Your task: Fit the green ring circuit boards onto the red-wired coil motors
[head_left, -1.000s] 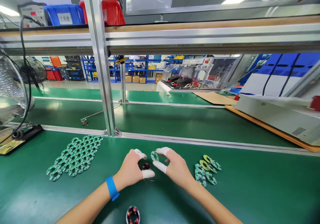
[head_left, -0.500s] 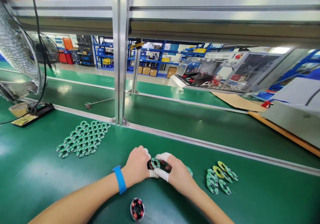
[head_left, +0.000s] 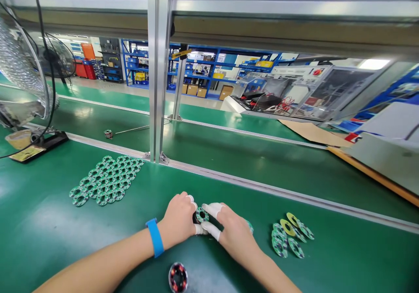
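Note:
My left hand (head_left: 180, 214), with a blue wristband and white finger cots, is closed around a dark motor stator (head_left: 195, 218) that its fingers mostly hide. A green ring-shaped circuit board (head_left: 202, 215) lies over the stator's face. From the right, the white-covered thumb and forefinger of my right hand (head_left: 231, 227) pinch the board's edge. Whether it is seated flat on the stator I cannot tell. Nearer to me, another stator (head_left: 178, 277) with reddish coils rests on the bench. Part of one more green board (head_left: 250, 226) shows behind my right hand.
Many green ring boards (head_left: 109, 180) lie in close rows at left. Several more (head_left: 296, 247), some with the yellow side showing (head_left: 287, 227), are scattered at right. A metal post (head_left: 158, 75) rises beyond my hands. A black stand (head_left: 49, 144) and cables are at far left.
The ring board in my hands now covers more of the dark stator, and less red shows beside it. My right fingers have shifted slightly left. The camera view has moved a little.

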`<act>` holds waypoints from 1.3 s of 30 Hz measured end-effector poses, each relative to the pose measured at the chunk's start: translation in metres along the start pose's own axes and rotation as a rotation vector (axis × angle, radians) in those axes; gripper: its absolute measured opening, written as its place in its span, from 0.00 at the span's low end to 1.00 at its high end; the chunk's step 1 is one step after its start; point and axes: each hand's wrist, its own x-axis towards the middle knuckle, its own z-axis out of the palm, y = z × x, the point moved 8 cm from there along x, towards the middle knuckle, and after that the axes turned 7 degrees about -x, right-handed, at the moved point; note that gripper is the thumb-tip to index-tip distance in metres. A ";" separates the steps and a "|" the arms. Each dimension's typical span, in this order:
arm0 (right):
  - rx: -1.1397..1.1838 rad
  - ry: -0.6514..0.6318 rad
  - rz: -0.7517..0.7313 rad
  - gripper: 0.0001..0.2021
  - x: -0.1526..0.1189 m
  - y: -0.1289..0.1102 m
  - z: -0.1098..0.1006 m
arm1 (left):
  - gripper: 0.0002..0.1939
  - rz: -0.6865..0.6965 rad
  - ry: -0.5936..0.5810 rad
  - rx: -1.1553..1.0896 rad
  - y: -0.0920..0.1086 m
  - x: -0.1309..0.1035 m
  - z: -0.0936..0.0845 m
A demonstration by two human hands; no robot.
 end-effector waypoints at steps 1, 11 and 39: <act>-0.008 0.004 -0.008 0.12 0.000 -0.001 0.000 | 0.27 -0.003 -0.002 0.005 0.000 0.000 0.000; -0.091 -0.016 0.042 0.07 -0.003 -0.002 -0.001 | 0.25 -0.024 0.000 0.003 0.001 -0.001 0.000; 0.312 -0.249 0.158 0.03 0.008 -0.001 0.002 | 0.22 -0.062 -0.058 -0.087 -0.003 -0.003 0.012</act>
